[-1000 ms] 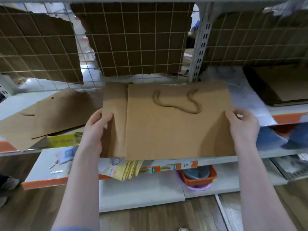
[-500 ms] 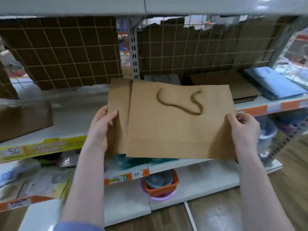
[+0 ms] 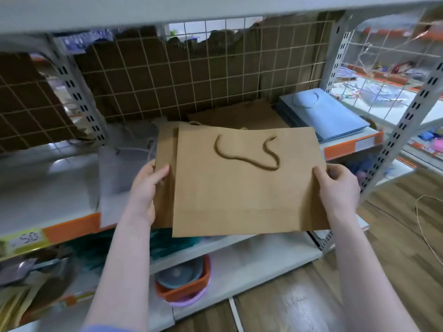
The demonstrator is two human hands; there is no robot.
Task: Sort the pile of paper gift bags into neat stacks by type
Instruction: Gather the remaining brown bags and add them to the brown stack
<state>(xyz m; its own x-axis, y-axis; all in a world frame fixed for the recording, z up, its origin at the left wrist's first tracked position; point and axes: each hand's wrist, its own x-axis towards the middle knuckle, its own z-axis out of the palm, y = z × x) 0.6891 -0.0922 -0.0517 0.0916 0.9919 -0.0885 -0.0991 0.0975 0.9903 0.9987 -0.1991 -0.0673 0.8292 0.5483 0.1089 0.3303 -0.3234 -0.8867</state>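
Two flat kraft paper gift bags (image 3: 242, 183), long axis crosswise, hang pinched between the hands: left hand (image 3: 146, 185) on one end, right hand (image 3: 335, 185) on the other. The matching kraft stack (image 3: 237, 115) lies just beyond on the shelf (image 3: 347, 147), nearer the right hand, beside blue bags (image 3: 321, 116).

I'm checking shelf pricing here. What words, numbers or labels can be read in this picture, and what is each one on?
"50": handwritten on the yellow price strip on the shelf edge, far left; blurred, a mark before it unreadable.
Orange and white strip on the shelf edge under the blue bags: no text readable.
Brown paper bags in both hands: no print.
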